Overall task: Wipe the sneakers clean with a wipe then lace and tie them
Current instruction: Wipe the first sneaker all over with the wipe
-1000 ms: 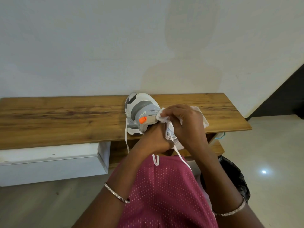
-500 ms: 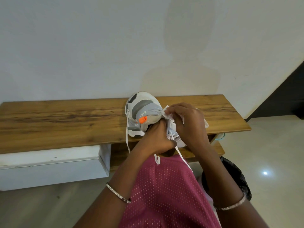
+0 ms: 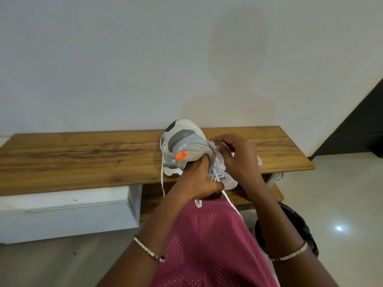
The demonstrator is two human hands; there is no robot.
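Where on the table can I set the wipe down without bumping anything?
Widest bare patch: the table top left of the sneaker, from wall to front edge. A shorter strip lies right of the right hand. The middle is crowded: left hand, wipe, and laces hanging off the front edge.

Wooden bench [image 3: 83,160] along white wall [image 3: 124,59]; white drawer [image 3: 64,212] beneath; black bag [image 3: 298,224] on floor.

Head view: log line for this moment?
left hand: grips sneaker | right hand: pinches wipe against sneaker | laces: hanging loose | stage: wiping
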